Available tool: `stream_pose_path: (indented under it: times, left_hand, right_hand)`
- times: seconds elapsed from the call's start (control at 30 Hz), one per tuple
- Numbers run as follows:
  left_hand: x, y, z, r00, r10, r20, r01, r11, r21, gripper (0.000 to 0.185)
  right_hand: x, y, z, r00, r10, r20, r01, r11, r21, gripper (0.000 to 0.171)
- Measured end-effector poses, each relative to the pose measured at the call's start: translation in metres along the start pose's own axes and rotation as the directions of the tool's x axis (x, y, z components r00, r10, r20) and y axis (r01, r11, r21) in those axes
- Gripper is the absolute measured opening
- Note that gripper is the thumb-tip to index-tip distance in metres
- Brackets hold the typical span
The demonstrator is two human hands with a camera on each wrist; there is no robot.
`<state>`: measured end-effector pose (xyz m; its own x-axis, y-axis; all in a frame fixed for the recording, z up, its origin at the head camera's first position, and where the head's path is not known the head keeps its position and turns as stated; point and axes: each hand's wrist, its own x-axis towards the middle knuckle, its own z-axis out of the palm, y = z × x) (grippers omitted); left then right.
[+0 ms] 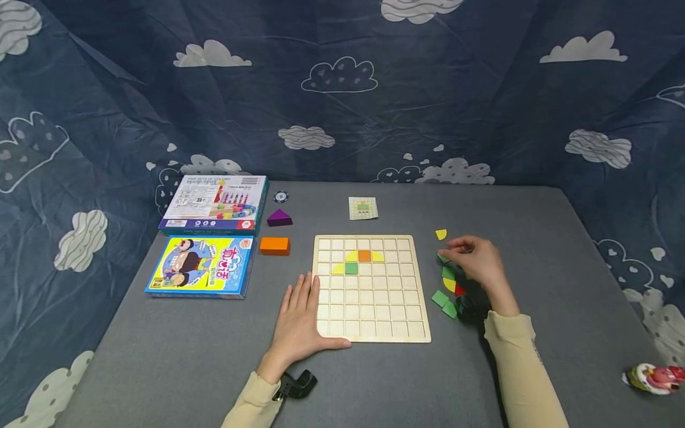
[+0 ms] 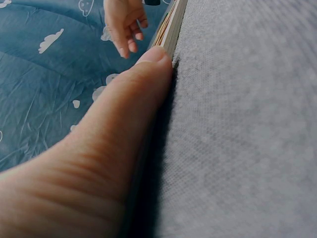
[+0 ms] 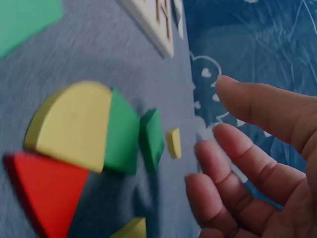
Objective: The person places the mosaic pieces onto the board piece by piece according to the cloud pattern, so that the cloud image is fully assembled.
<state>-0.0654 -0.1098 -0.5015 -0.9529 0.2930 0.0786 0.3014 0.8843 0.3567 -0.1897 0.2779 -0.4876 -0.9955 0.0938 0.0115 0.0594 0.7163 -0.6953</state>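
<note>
My left hand [image 1: 297, 327] lies along the left edge of a wooden grid board [image 1: 374, 312], fingers straight, thumb stretched along the near edge. In the left wrist view the thumb [image 2: 133, 94] presses against the board's side. On the grid lie an orange square [image 1: 364, 255], a green square [image 1: 351, 268] and three yellow rounded pieces [image 1: 377, 256]. My right hand [image 1: 476, 261] hovers over loose pieces right of the board. In the right wrist view, thumb and fingers are apart with nothing between them, near a green piece [image 3: 151, 139], a yellow rounded piece [image 3: 74, 126] and a red piece [image 3: 47, 191].
A small pattern card [image 1: 363, 208] lies behind the board. To the left are two game boxes [image 1: 200, 267], an orange block [image 1: 275, 246], a purple triangular block [image 1: 279, 218] and a round chip [image 1: 280, 197]. A colourful figurine [image 1: 654, 378] lies at the right edge.
</note>
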Motion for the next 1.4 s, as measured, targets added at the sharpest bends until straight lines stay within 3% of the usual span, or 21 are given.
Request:
stream_pose_path:
  times: [0.23,0.5,0.8,1.4]
  left_hand:
    - [0.0,-0.001,0.0,1.0,0.016,-0.025,-0.016,1.0,0.003,0.136]
    - [0.0,-0.001,0.001,1.0,0.002,-0.002,-0.002,1.0,0.004,0.137]
    - [0.001,-0.001,0.001,1.0,-0.003,0.0,0.003,1.0,0.003,0.137]
    - [0.001,-0.001,0.001,1.0,0.003,-0.009,-0.003,1.0,0.006,0.137]
  right_hand:
    - [-0.024,-0.044,-0.022,0.993,0.091,0.071,-0.087,0.995,-0.052,0.048]
    - [-0.022,-0.045,-0.019,0.977,0.18,0.118,-0.157,0.971,-0.178,0.05]
    - [-0.015,-0.045,-0.013,0.968,0.235,0.092,-0.21,0.952,-0.221,0.046]
    - [-0.017,-0.05,-0.006,0.988,0.146,0.058,-0.135,0.977,-0.163,0.03]
